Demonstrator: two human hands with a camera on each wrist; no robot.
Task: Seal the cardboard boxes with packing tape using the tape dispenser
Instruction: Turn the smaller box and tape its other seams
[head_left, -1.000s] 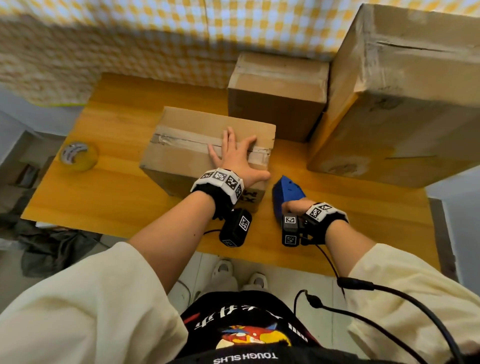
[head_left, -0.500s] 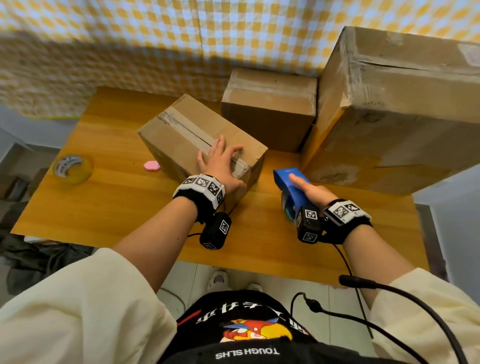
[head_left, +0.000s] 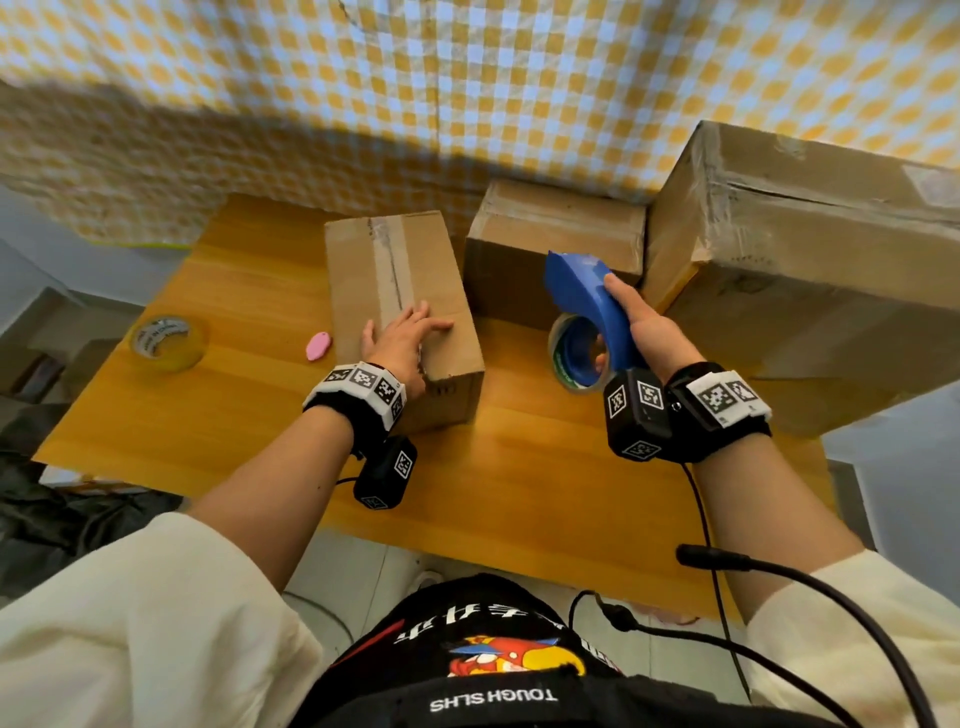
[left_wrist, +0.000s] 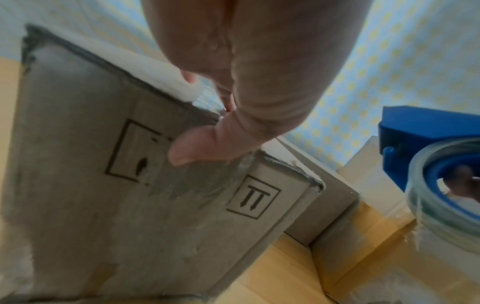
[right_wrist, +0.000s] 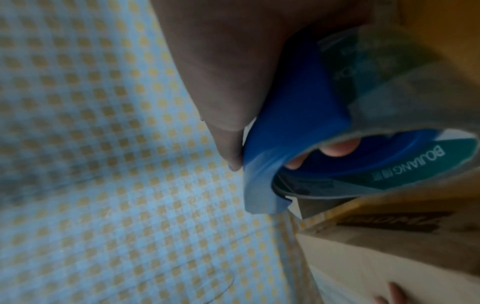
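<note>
A small cardboard box (head_left: 400, 291) stands lengthwise on the wooden table (head_left: 249, 410), an old tape strip running along its top seam. My left hand (head_left: 408, 338) lies on the near end of its top with fingers straight, and its thumb (left_wrist: 197, 148) presses the near face beside the printed symbols on the box (left_wrist: 109, 216). My right hand (head_left: 631, 327) grips the blue tape dispenser (head_left: 584, 296) in the air right of that box, the clear tape roll (head_left: 569, 358) hanging below. In the right wrist view my fingers (right_wrist: 337, 149) reach through the dispenser (right_wrist: 298, 115).
A second brown box (head_left: 550, 244) stands behind the dispenser and a large box (head_left: 795, 270) fills the right side. A loose tape roll (head_left: 166, 340) and a small pink object (head_left: 318, 345) lie at the left. A checked cloth (head_left: 467, 78) hangs behind.
My left hand has turned the small box from crosswise to lengthwise, uncovering the pink object. My right hand has lifted the dispenser up and away from the table's front edge.
</note>
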